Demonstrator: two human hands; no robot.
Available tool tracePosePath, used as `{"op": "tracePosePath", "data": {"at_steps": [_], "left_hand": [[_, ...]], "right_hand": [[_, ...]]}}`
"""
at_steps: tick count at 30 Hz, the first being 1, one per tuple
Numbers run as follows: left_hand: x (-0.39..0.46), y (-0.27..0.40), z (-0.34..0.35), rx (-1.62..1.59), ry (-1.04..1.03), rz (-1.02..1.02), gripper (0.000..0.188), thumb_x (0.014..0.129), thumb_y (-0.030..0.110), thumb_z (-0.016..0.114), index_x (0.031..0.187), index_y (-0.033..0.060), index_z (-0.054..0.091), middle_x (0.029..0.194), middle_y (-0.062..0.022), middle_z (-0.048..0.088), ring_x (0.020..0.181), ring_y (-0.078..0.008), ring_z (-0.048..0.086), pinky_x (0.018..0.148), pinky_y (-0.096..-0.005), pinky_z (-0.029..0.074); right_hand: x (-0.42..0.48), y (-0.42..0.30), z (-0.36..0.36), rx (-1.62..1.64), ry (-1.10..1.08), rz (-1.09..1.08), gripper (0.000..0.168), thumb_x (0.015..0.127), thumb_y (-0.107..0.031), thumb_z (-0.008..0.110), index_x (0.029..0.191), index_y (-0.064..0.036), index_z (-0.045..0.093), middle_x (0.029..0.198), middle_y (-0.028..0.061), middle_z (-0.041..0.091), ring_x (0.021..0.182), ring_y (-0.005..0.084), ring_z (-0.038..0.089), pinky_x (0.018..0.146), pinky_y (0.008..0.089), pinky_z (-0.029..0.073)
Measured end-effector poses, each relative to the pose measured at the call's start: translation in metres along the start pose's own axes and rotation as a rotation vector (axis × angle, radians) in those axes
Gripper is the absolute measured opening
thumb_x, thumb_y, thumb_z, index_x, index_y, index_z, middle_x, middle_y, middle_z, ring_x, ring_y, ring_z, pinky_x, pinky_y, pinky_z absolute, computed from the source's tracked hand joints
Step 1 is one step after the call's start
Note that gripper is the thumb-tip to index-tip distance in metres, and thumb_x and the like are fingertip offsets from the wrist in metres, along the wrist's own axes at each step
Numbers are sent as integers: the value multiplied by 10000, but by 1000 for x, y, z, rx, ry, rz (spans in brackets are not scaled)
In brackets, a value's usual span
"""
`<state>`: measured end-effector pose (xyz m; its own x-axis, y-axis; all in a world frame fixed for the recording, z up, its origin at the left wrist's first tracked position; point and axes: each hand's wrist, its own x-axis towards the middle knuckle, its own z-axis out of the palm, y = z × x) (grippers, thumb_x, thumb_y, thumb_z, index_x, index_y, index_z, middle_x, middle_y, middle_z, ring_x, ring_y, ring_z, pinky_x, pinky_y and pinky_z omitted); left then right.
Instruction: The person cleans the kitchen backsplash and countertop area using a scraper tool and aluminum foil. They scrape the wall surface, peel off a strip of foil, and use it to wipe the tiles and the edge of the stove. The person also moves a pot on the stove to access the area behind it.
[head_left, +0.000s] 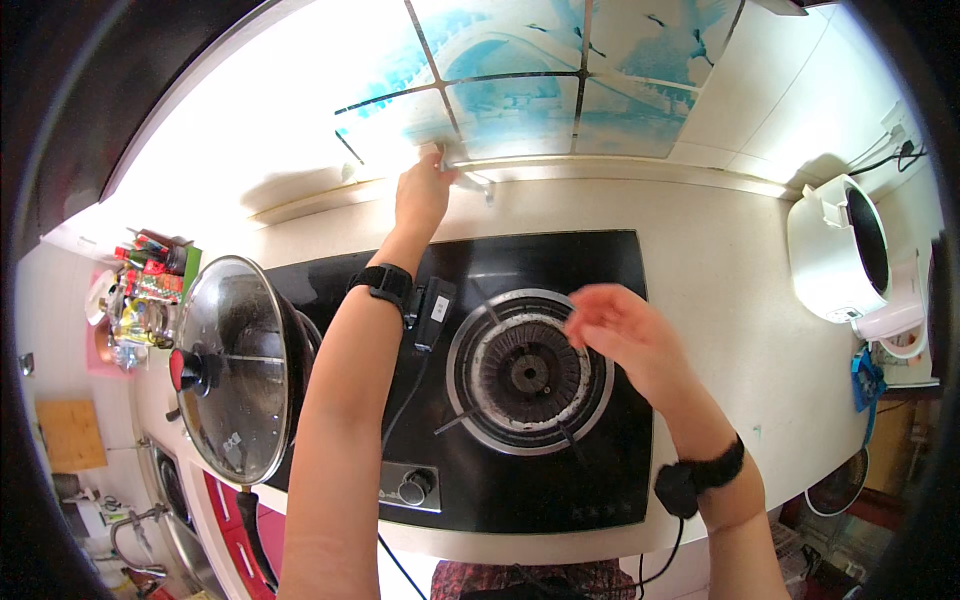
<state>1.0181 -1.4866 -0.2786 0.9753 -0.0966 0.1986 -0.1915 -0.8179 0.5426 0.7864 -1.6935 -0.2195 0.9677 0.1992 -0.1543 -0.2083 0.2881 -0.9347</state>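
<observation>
My left hand (426, 191) reaches to the foot of the tiled wall behind the stove, with its fingers closed around a small pale item (430, 149). Blur hides what that item is. Close by on the ledge lies a clear, shiny piece (480, 186), too indistinct to name. My right hand (619, 330), blurred and loosely curled with nothing visible in it, hovers over the right edge of a gas burner (529, 373). The burner sits in a black glass cooktop (517, 491) with a control knob (415, 487) at the front.
Left of my arm stands a wok with a glass lid (236, 375), its long handle (255, 532) jutting forward. Sauce bottles (154, 259) crowd the far left. A white rice cooker (832, 255) and a pink kettle (896, 300) are at right. Cables trail from both wrist straps.
</observation>
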Motion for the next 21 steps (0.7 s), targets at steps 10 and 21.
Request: {"op": "tracePosePath", "data": {"at_steps": [10,21], "left_hand": [[10,-24,1,-428,-95,-347,282,786,233,477,634,0,527,529,-58,510,445,-132,470,404,-268,352],[-5,-4,-10,-840,-240,-484,188,796,212,494,665,78,480,512,29,401,402,-71,322,387,-227,242]], "right_hand": [[197,60,62,620,202,327,285,838,-334,497,829,-50,513,748,37,515,665,141,457,617,272,398],[262,81,58,873,34,225,232,862,-296,435,799,-82,497,673,39,475,605,177,435,552,362,330]]}}
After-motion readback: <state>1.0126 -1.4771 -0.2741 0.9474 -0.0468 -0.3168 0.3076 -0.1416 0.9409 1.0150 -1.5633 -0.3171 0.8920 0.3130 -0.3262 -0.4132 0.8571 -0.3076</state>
